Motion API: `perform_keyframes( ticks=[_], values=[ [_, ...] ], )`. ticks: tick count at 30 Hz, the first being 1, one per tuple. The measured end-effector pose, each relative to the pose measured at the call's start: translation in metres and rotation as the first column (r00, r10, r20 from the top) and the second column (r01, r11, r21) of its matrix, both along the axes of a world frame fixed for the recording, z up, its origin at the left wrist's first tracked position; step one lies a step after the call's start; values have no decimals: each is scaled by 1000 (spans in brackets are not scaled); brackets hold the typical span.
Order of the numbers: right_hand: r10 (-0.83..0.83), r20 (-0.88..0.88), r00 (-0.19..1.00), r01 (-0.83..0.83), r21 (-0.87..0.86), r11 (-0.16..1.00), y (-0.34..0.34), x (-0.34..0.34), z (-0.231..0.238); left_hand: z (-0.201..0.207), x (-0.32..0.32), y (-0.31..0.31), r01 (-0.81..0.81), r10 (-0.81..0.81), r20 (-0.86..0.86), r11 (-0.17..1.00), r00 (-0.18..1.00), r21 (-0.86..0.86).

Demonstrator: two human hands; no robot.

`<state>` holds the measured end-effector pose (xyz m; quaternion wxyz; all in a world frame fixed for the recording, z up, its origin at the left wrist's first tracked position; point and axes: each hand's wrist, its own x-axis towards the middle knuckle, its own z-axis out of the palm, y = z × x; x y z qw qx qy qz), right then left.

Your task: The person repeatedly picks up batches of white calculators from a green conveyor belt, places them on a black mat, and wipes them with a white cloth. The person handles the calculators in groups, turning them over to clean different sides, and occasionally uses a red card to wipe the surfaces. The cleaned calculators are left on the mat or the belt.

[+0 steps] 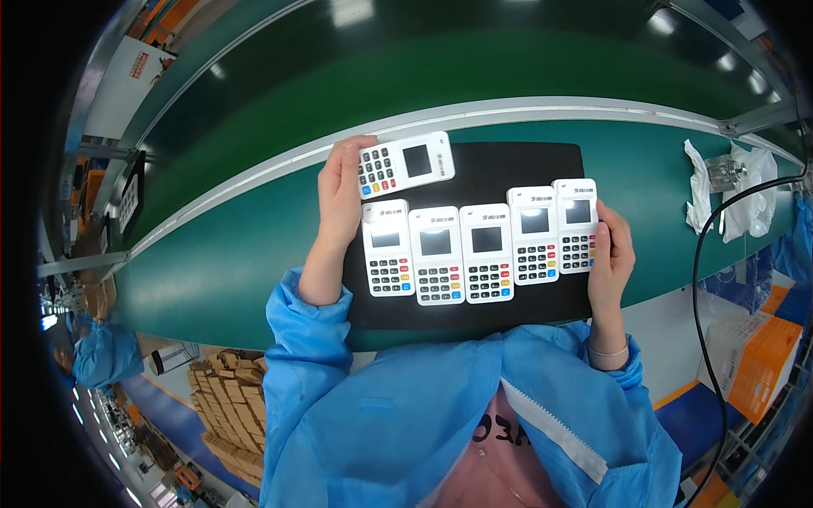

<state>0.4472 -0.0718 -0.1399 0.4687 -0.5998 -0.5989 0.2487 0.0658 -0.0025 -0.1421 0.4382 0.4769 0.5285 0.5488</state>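
Note:
My left hand is closed round the keypad end of a white card payment terminal, which is turned sideways at the back left of a black mat. Below it, several like terminals stand side by side in an uneven row, screens at the far end and coloured keys at the near end. The middle ones include a terminal with a dark screen. At the row's right end, my right hand has its fingers curled against the outer edge of the last terminal; the fingers' far side is hidden.
The mat lies on a green bench with a pale rail behind it. To the right are a clear glass jar, white tissue and a hanging black cable. Stacked cardboard stands below left, an orange-and-white box below right.

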Motion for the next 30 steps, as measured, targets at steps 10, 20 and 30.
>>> perform_keyframes(
  ticks=[10, 20, 30],
  values=[
    [35, -52, 998, -36, -7, 999, 1, 11, -2, 3, 7, 5, 62, -57, -342, 998, 938, 3],
    [82, -127, 989, -87, -35, 996, -2, 16, -5, 10, 7, 4, 220, -125, -577, 971, 807, 97],
    [51, -169, 984, -64, -75, 995, -1, 20, -9, 26, 1, -27, 36, 117, -633, 974, 765, 224]
  ],
)
